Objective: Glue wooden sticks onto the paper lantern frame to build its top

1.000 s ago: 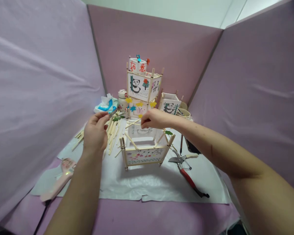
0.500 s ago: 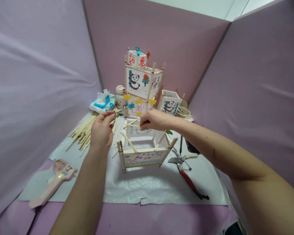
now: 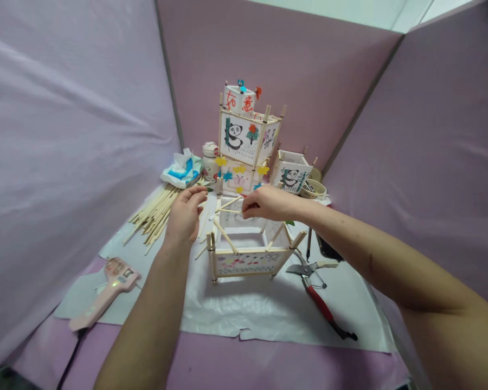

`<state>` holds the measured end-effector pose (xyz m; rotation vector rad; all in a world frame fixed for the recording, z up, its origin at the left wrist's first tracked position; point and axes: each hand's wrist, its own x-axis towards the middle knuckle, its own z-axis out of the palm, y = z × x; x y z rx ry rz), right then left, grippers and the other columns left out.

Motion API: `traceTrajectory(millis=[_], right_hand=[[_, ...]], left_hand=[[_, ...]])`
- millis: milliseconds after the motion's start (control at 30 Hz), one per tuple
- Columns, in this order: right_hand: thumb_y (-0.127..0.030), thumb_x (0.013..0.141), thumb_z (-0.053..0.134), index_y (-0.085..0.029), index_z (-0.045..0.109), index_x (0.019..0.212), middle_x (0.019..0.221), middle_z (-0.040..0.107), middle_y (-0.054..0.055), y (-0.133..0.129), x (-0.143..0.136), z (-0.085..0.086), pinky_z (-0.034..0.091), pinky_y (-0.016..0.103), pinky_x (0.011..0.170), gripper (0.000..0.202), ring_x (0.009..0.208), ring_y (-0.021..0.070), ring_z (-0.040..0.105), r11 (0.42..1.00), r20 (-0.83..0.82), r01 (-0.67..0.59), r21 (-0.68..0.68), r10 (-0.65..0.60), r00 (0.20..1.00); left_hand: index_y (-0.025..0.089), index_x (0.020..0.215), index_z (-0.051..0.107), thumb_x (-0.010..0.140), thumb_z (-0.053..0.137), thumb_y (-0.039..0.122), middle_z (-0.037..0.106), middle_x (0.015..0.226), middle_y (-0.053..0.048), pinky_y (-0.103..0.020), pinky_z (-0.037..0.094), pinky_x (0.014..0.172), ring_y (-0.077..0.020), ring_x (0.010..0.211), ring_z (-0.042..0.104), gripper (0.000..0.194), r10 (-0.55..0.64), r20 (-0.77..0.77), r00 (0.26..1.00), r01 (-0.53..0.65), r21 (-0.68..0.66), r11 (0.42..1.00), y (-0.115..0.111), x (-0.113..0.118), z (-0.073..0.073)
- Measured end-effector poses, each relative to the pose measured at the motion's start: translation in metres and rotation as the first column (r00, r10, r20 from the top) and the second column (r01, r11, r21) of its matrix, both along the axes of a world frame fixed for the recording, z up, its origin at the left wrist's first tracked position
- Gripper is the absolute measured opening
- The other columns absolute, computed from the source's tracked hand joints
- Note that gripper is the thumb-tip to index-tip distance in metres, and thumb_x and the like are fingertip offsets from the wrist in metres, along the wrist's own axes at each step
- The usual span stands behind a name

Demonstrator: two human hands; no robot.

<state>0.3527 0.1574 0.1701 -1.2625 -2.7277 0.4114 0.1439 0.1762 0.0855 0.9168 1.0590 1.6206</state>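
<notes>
A four-sided frame of bamboo sticks with drawn-on paper panels (image 3: pixel 248 262) stands in front of me, with short sticks laid across its top corners. At its far side my right hand (image 3: pixel 268 203) is closed in a pinch at the end of a thin bamboo stick (image 3: pixel 230 210); the fingertips are partly hidden. My left hand (image 3: pixel 186 214) is left of the frame, fingers bent and apart. Its fingertips are beside a small dark green piece (image 3: pixel 210 189), and I see nothing held between them.
Behind stands a tiered paper lantern (image 3: pixel 239 138) with panda drawings; a smaller panda box (image 3: pixel 291 174) is to its right. Bamboo sticks (image 3: pixel 156 214) and a tissue pack (image 3: pixel 183 169) lie left. A pink glue gun (image 3: pixel 106 292) is front left, red-handled pruning shears (image 3: pixel 319 303) front right.
The whole view has shifted, so things appear farther right. My left fingertips have come slightly closer to the green piece. My right hand stays at the stick's end.
</notes>
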Motion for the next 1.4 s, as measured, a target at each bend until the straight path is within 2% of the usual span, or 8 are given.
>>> traceTrajectory(millis=[133,233,367,600,1133,1400], right_hand=[[-0.022,0.089,0.07,-0.021,0.079,0.084,0.078,0.073,0.002,-0.002,0.0,-0.002,0.033,0.027,0.062,0.01,0.065,0.0131,0.058,1.0,0.017,0.005,0.022,-0.005,1.0],[-0.021,0.089,0.07,-0.021,0.079,0.085,0.08,0.074,0.003,-0.002,0.0,-0.005,0.033,0.027,0.062,0.01,0.066,0.0135,0.059,0.999,0.021,-0.009,0.034,0.009,1.0],[-0.023,0.09,0.068,-0.022,0.079,0.087,0.083,0.075,0.003,0.001,0.002,-0.01,0.033,0.027,0.062,0.011,0.069,0.0141,0.059,0.998,0.01,-0.037,0.052,0.037,0.999],[-0.025,0.089,0.069,-0.022,0.079,0.086,0.081,0.074,0.003,0.003,0.003,-0.014,0.033,0.027,0.062,0.011,0.07,0.0148,0.059,0.996,0.002,-0.033,0.088,0.033,0.999],[-0.022,0.09,0.067,-0.021,0.078,0.087,0.079,0.074,0.001,0.001,-0.001,-0.014,0.032,0.025,0.058,0.012,0.065,0.0119,0.056,0.995,0.01,-0.05,0.081,0.049,0.999],[-0.023,0.09,0.067,-0.022,0.078,0.086,0.08,0.074,0.001,0.001,0.0,-0.015,0.032,0.025,0.059,0.012,0.066,0.0125,0.057,0.995,0.006,-0.049,0.082,0.049,0.999]], left_hand=[[0.019,0.09,0.075,0.064,0.073,0.031,0.07,0.09,-0.003,-0.025,0.039,0.067,-0.0138,0.078,0.057,0.028,-0.118,-0.193,0.974,0.109,-0.059,0.992,-0.001,-0.002,-0.004],[0.019,0.099,0.075,0.068,0.073,0.032,0.071,0.096,-0.005,-0.027,0.042,0.069,-0.0154,0.081,0.059,0.034,-0.145,-0.268,0.952,0.128,-0.08,0.989,-0.006,-0.001,-0.002],[0.02,0.111,0.071,0.069,0.076,0.037,0.069,0.098,-0.006,-0.027,0.045,0.068,-0.0162,0.082,0.061,0.046,-0.147,-0.248,0.958,0.122,-0.113,0.986,-0.011,0.001,0.003],[0.018,0.108,0.069,0.071,0.074,0.036,0.069,0.098,-0.007,-0.026,0.047,0.065,-0.0159,0.079,0.062,0.041,-0.266,-0.243,0.933,0.233,-0.156,0.96,-0.012,0.002,0.003],[0.016,0.116,0.065,0.083,0.065,0.03,0.065,0.093,-0.003,-0.02,0.044,0.06,-0.0109,0.075,0.058,0.036,-0.3,-0.267,0.916,0.243,-0.226,0.943,-0.02,0.004,0.014],[0.017,0.114,0.066,0.081,0.066,0.031,0.066,0.092,-0.003,-0.021,0.045,0.062,-0.0113,0.075,0.059,0.035,-0.299,-0.262,0.918,0.241,-0.23,0.943,-0.02,0.003,0.013]])
